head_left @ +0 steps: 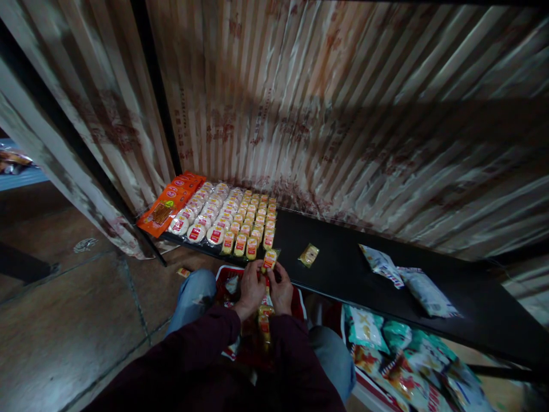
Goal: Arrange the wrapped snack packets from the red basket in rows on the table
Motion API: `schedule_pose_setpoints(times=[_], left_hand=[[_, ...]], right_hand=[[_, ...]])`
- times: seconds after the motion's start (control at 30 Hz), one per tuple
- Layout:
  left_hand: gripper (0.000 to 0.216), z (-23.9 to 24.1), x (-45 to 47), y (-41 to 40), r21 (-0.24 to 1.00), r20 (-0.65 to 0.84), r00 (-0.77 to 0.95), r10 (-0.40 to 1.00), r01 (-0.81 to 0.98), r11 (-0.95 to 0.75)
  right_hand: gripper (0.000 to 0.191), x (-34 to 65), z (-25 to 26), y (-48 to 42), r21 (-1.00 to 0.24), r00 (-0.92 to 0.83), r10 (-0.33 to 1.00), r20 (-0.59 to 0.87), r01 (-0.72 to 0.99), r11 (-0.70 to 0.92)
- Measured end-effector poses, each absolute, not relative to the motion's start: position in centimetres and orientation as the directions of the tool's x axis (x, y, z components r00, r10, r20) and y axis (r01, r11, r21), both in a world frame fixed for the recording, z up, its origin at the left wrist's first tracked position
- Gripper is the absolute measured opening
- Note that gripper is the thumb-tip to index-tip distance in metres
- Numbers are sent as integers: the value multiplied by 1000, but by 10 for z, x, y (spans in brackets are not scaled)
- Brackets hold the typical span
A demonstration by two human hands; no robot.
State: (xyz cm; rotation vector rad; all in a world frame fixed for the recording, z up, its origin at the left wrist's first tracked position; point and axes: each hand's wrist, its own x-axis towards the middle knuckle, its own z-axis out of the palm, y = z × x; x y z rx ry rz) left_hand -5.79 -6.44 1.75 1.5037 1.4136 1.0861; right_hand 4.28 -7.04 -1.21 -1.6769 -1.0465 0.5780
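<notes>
Between the fingertips of my left hand (252, 287) and my right hand (282, 287) is a small yellow wrapped snack cake (270, 260) with a red label. Both hands pinch it just in front of the shelf edge, above a red basket (219, 281). Inside the basket lie more yellow wrapped cakes (265, 326), partly hidden by my forearms. Just beyond my hands, rows of similar yellow cakes (251, 247) stand on the black shelf (334, 280). To their left are rows of round white packaged cakes (196, 232).
An orange snack bag (171, 203) lies at the shelf's left end. A single wrapped piece (309, 255) and two white-blue packets (429, 290) rest farther right. Below right stands a bin of green and red packets (397, 337). A pleated curtain (266, 103) hangs behind; one small packet (184, 272) is on the floor.
</notes>
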Motion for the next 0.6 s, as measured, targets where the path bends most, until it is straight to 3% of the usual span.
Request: schedule_pose_setpoints(times=[0.6], left_hand=[[54,23,-43,-34,903,62,86,994,419,-92]], right_hand=[[54,61,-11,-22,-820,436,886,161,559,-126]])
